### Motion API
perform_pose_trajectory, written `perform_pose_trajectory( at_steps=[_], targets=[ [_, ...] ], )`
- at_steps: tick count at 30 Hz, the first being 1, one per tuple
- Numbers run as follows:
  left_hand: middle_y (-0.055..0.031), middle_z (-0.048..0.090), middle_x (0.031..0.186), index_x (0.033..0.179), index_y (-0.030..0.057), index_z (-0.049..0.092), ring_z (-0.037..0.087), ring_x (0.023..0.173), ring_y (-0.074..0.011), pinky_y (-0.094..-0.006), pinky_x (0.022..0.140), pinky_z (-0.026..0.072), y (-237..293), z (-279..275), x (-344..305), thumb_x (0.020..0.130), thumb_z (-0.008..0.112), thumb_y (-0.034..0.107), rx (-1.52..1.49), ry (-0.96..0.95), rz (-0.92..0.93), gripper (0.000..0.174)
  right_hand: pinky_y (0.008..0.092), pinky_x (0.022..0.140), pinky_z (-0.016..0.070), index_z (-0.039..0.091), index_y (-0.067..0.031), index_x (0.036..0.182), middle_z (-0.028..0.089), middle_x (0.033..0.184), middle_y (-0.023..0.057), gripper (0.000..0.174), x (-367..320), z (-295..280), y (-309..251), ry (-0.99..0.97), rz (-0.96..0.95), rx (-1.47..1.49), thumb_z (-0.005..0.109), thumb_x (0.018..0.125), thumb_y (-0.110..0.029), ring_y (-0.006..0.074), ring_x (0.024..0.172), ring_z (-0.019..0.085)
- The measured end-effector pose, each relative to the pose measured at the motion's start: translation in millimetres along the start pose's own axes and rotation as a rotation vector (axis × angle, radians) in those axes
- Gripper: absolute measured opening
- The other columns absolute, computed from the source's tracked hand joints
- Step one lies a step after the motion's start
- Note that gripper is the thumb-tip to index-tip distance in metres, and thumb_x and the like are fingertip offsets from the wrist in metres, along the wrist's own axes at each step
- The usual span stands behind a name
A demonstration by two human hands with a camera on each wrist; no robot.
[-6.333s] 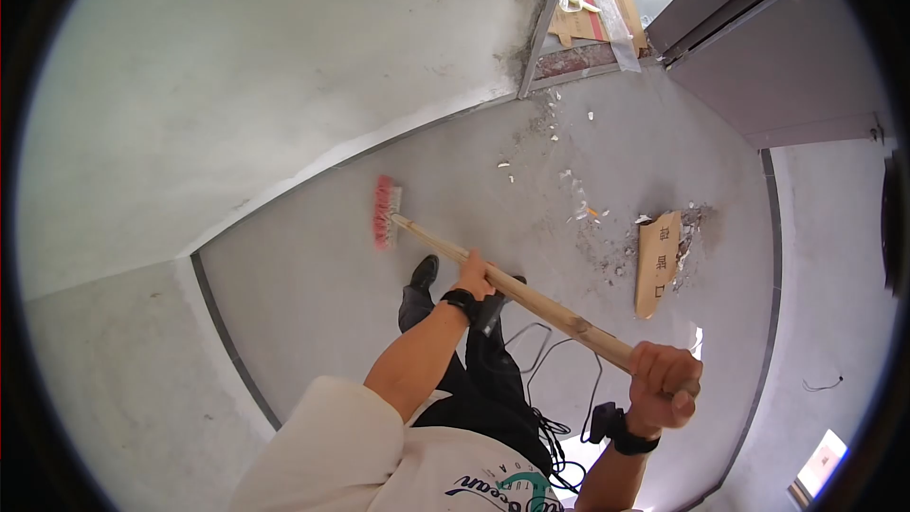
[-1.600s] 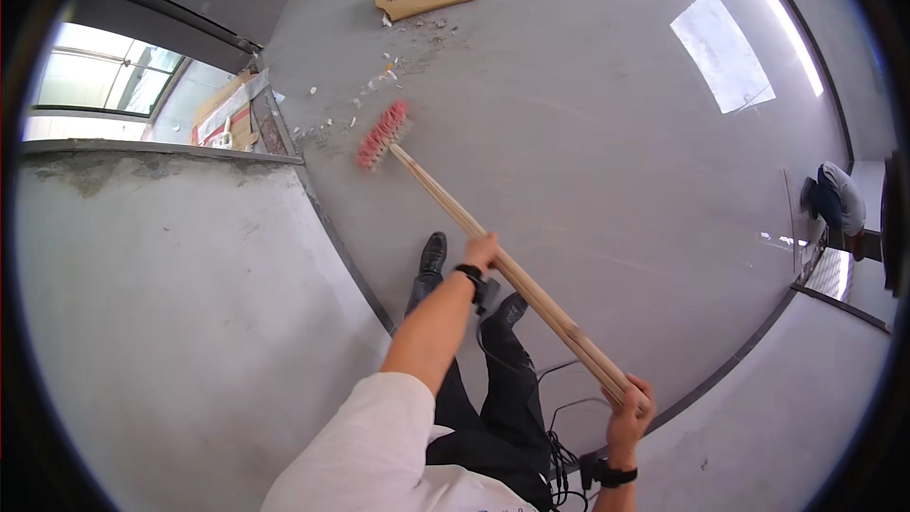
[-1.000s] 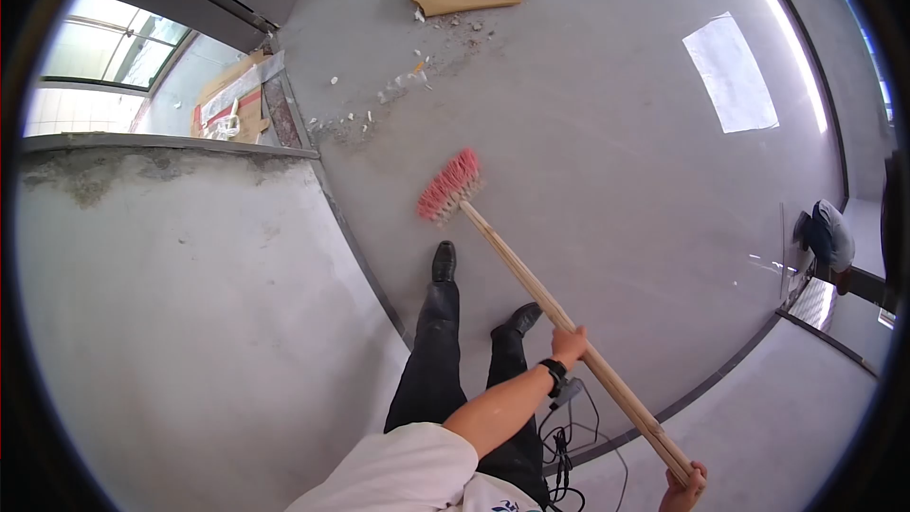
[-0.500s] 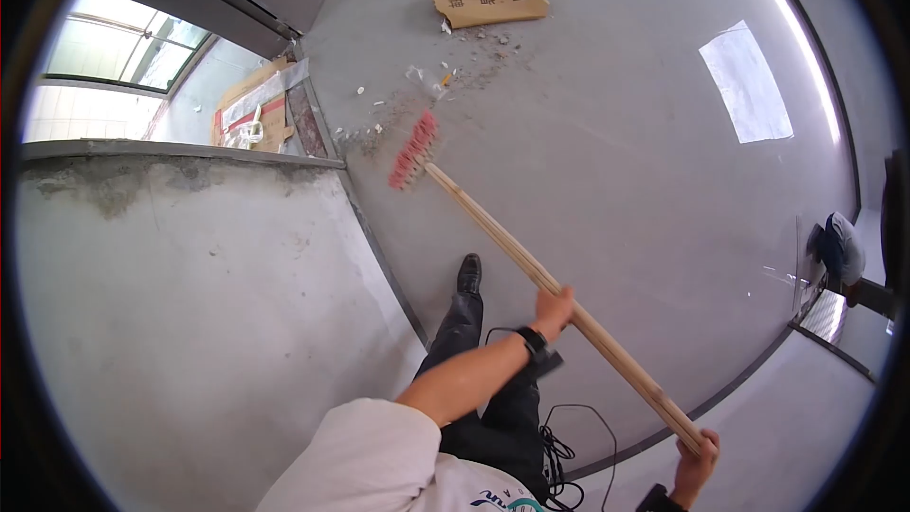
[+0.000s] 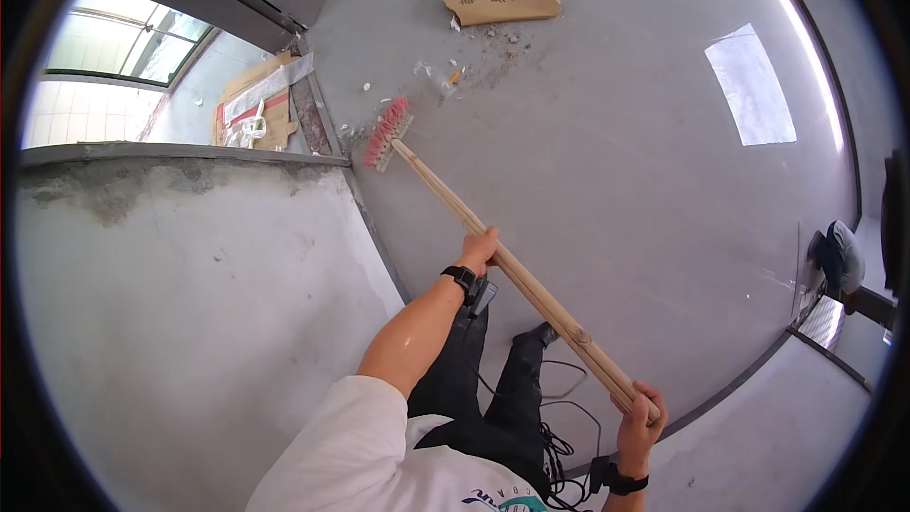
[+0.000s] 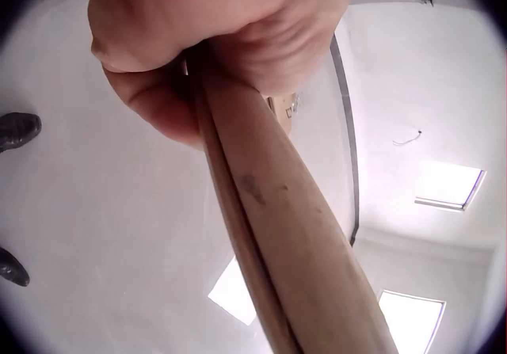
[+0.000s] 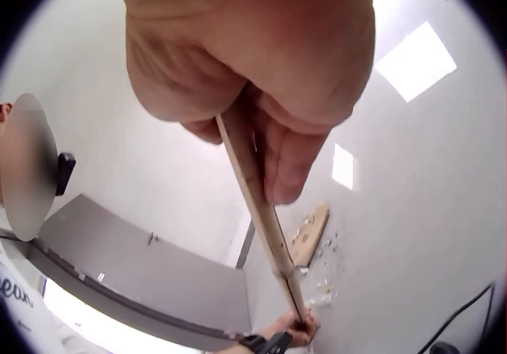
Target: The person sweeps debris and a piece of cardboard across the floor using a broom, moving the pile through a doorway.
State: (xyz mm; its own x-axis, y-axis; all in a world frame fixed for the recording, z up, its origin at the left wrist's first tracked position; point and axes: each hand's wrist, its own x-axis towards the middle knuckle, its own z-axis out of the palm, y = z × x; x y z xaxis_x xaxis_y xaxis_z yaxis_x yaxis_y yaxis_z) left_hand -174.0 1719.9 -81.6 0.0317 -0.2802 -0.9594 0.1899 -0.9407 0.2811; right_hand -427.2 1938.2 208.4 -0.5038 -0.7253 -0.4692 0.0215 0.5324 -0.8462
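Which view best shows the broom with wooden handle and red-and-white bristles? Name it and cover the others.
The head view: it takes in the broom from bristles to gripped handle end. The left wrist view shows only handle, close up; the right wrist view shows handle running between right hand and left hand.

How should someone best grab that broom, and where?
Probably by the wooden handle, fingers wrapped round: left hand partway along, right hand near the top end. Come from the end opposite the bristles: it's long, slim and slants up that way.

"ean" on shirt (image 7: 30,316); "口" on cardboard (image 5: 500,7)
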Motion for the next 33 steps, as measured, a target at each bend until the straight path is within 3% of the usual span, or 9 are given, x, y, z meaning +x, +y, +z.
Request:
perform_pose_trajectory(
  at_steps=[8,11,14,17,21,26,28,30,33],
  targets=[
    [-0.0168,0.058,0.069,0.081,-0.0084,0.053,0.060,0.062,-0.0254,-0.0363,0.050,0.0478,-97.0,121.2,-118.4,0.077,0.057,0.026,0.128,0.001,0.198,0.035,0.0298,0.062,0.0531,0.050,-0.0018,0.103,0.052,0.089,0.0085,0.034,-51.9,-147.2,-77.3,0.228,0.064,0.016,0.056,0.084,-0.030,0.0199,0.078,0.057],
    [-0.0181,0.059,0.073,0.086,-0.0103,0.053,0.061,0.068,-0.0269,-0.0366,0.053,0.0491,-122.9,125.4,-104.9,0.077,0.058,0.027,0.135,-0.026,0.100,0.039,0.0445,0.081,0.0501,0.049,0.0103,0.102,0.052,0.097,0.0179,0.038,-65.5,-135.0,-96.3,0.140,0.073,-0.152,0.051,0.088,-0.025,0.0314,0.091,0.054],
    [-0.0200,0.059,0.084,0.093,-0.0130,0.051,0.061,0.073,-0.0275,-0.0375,0.058,0.0523,-65.8,81.9,-102.6,0.077,0.057,0.028,0.085,-0.033,-0.096,0.045,0.0300,0.062,0.0520,0.050,0.0010,0.099,0.052,0.086,0.0083,0.031,-53.4,-72.9,-76.6,0.186,0.045,-0.098,0.054,0.084,-0.026,0.0196,0.075,0.057],
    [-0.0188,0.057,0.082,0.092,-0.0146,0.048,0.061,0.070,-0.0277,-0.0400,0.059,0.0530,-37.5,10.4,-18.5,0.079,0.054,0.028,-0.032,-0.101,-0.006,0.045,0.0263,0.077,0.0402,0.050,0.0027,0.102,0.055,0.093,0.0095,0.030,-35.8,-20.3,-32.0,0.011,-0.088,-0.306,0.055,0.084,-0.021,0.0163,0.084,0.053],
    [-0.0181,0.057,0.080,0.088,-0.0134,0.049,0.061,0.068,-0.0274,-0.0399,0.059,0.0530,14.3,10.5,-42.8,0.079,0.054,0.028,0.004,0.011,0.079,0.042,0.0336,0.077,0.0448,0.052,0.0045,0.100,0.056,0.099,0.0130,0.027,-25.8,-1.1,-31.0,0.203,-0.069,0.087,0.056,0.082,-0.016,0.0197,0.086,0.054],
    [-0.0218,0.060,0.069,0.080,-0.0108,0.053,0.062,0.065,-0.0308,-0.0375,0.058,0.0501,-66.8,135.7,-127.0,0.074,0.059,0.030,0.192,-0.060,0.075,0.042,0.0330,0.065,0.0517,0.050,-0.0016,0.104,0.051,0.091,0.0094,0.034,-67.5,-138.9,-74.8,0.290,0.053,0.148,0.055,0.084,-0.028,0.0223,0.081,0.057],
    [-0.0280,0.059,0.090,0.099,-0.0137,0.045,0.062,0.077,-0.0356,-0.0379,0.063,0.0515,-150.8,196.4,-131.4,0.073,0.059,0.035,0.374,-0.092,0.076,0.056,0.0314,0.062,0.0504,0.050,-0.0023,0.102,0.053,0.089,0.0097,0.035,-101.8,-204.8,-74.5,0.398,0.078,0.124,0.054,0.084,-0.032,0.0217,0.080,0.057],
    [-0.0283,0.056,0.099,0.107,-0.0139,0.039,0.061,0.081,-0.0364,-0.0377,0.066,0.0521,-175.9,239.5,-168.0,0.072,0.061,0.035,0.485,-0.118,-0.003,0.064,0.0440,0.079,0.0506,0.049,0.0092,0.105,0.053,0.098,0.0211,0.035,-127.7,-240.2,-92.5,0.416,0.142,0.168,0.049,0.087,-0.021,0.0333,0.090,0.056],
    [-0.0285,0.056,0.099,0.107,-0.0141,0.039,0.060,0.086,-0.0372,-0.0390,0.071,0.0512,-166.4,274.2,-178.3,0.071,0.063,0.035,0.369,-0.174,-0.254,0.065,0.0438,0.080,0.0504,0.048,0.0092,0.106,0.054,0.098,0.0216,0.035,-112.1,-244.5,-80.4,0.556,0.146,0.176,0.049,0.086,-0.019,0.0337,0.090,0.056]
  ],
)
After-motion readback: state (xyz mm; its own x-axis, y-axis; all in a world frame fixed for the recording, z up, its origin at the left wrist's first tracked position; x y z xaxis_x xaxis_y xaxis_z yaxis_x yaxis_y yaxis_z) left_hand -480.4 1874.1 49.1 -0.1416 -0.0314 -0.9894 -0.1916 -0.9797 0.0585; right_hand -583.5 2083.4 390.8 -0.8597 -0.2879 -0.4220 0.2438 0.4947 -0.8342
